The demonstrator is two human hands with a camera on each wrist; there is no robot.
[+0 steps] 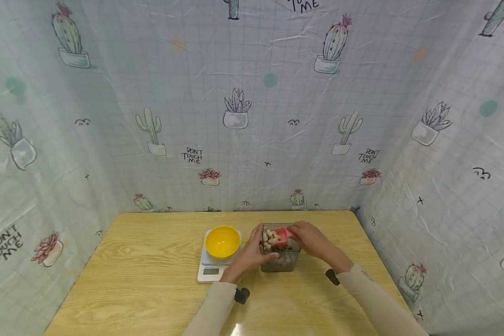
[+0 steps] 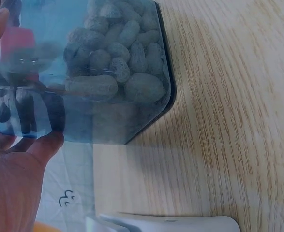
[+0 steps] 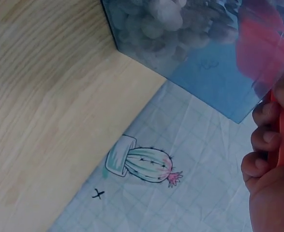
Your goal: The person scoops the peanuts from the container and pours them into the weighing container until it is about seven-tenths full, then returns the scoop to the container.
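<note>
My left hand (image 1: 253, 252) grips the left side of a clear, dark-tinted container (image 1: 279, 262), its thumb across the front and its fingers behind. Peanuts in their shells (image 2: 120, 53) fill the container's lower part. By its handle, my right hand (image 3: 277, 140) holds a red scoop (image 1: 282, 235) whose bowl is inside the container near the top. Several peanuts (image 1: 270, 236) lie in and beside the scoop's bowl; which are in it I cannot tell exactly. In the right wrist view the fingers curl round the red handle (image 3: 283, 130).
Left of the container, a white kitchen scale (image 1: 206, 275) bears a yellow bowl (image 1: 222, 242). Everything stands on a wood-grain table (image 1: 151, 270). A cactus-print curtain (image 1: 252, 140) hangs behind the table and along both sides.
</note>
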